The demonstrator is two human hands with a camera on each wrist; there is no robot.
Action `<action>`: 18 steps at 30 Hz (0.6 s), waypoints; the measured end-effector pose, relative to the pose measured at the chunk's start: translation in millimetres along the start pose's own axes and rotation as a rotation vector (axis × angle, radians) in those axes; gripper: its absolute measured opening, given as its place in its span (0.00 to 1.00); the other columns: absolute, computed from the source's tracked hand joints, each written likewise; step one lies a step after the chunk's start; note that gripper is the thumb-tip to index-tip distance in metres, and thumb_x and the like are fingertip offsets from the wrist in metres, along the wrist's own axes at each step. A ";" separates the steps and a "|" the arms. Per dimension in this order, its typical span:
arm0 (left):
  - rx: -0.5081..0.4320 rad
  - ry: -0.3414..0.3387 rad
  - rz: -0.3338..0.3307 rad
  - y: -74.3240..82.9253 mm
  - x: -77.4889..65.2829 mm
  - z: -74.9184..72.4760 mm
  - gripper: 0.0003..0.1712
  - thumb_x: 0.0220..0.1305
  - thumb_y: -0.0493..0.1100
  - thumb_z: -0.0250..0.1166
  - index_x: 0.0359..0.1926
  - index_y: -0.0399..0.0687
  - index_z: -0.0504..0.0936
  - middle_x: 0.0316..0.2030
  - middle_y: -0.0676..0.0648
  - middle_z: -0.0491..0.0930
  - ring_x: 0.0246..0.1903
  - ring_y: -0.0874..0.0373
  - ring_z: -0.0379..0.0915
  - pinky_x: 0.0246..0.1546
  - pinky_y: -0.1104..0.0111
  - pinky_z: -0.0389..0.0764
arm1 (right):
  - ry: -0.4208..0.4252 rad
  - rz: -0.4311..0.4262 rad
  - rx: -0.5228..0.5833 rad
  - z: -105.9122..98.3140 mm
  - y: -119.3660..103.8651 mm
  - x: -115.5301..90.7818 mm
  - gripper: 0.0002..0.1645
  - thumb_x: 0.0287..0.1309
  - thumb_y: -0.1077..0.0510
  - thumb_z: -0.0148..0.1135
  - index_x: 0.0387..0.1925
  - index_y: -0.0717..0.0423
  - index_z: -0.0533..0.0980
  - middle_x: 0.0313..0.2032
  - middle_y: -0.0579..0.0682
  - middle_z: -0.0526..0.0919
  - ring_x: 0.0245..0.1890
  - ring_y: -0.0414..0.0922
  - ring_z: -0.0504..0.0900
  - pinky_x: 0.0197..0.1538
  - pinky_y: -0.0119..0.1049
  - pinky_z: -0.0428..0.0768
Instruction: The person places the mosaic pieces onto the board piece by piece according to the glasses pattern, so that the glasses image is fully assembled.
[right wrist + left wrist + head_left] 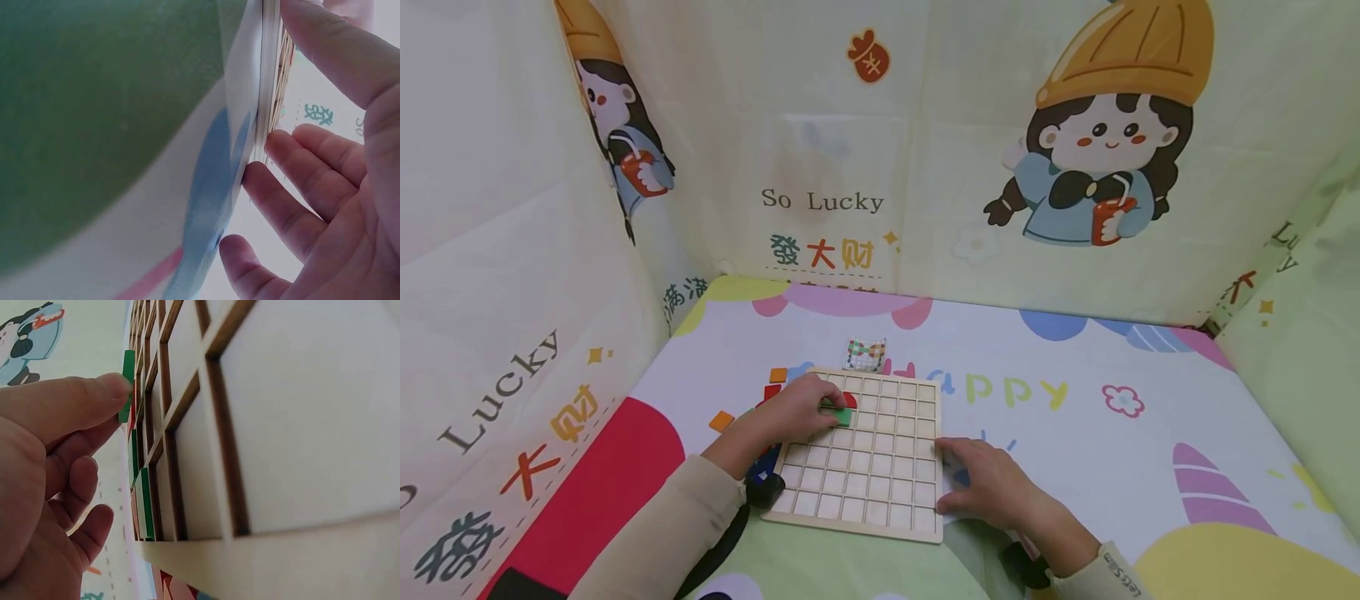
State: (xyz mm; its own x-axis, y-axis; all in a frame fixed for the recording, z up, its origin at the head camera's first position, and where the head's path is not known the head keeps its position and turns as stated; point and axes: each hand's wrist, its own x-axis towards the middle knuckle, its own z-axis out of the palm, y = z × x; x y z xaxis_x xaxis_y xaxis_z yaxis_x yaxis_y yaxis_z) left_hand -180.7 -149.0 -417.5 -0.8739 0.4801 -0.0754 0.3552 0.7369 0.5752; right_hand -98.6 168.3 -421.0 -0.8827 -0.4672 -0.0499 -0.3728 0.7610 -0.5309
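Observation:
Between the thumb and index finger of my left hand [808, 408] is a small green tile [127, 387], held over the upper left part of a wooden grid board [880, 475]. Close by that hand in the head view, a red piece with a rounded edge [850, 400] lies on the grid. More green tiles [146, 503] sit in cells near the frame in the left wrist view. My right hand [988, 483] rests at the board's right edge, fingers spread and relaxed, with fingertips against the wooden rim [269, 81].
Behind the board lies a small card with a coloured grid pattern [865, 354]. Loose orange tiles [722, 421] and a red tile [772, 391] are to its left, and blue pieces [765, 462] show beneath the left forearm. Printed cloth walls [925, 167] enclose the table.

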 end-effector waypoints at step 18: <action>0.027 -0.020 0.006 -0.6 3.6 1.7 0.07 0.61 0.39 0.73 0.40 0.49 0.86 0.36 0.56 0.79 0.44 0.56 0.70 0.43 0.64 0.76 | 0.008 -0.019 -0.021 0.5 1.8 0.1 0.47 0.41 0.45 0.82 0.62 0.59 0.74 0.59 0.54 0.79 0.60 0.57 0.75 0.61 0.58 0.70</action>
State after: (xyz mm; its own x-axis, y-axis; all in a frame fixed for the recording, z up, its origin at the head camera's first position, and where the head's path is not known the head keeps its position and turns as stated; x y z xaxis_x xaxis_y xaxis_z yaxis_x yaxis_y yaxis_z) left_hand -183.5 -146.9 -419.6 -0.8651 0.4937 -0.0887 0.3694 0.7467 0.5532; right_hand -99.2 169.4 -422.3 -0.8776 -0.4783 -0.0327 -0.3956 0.7610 -0.5141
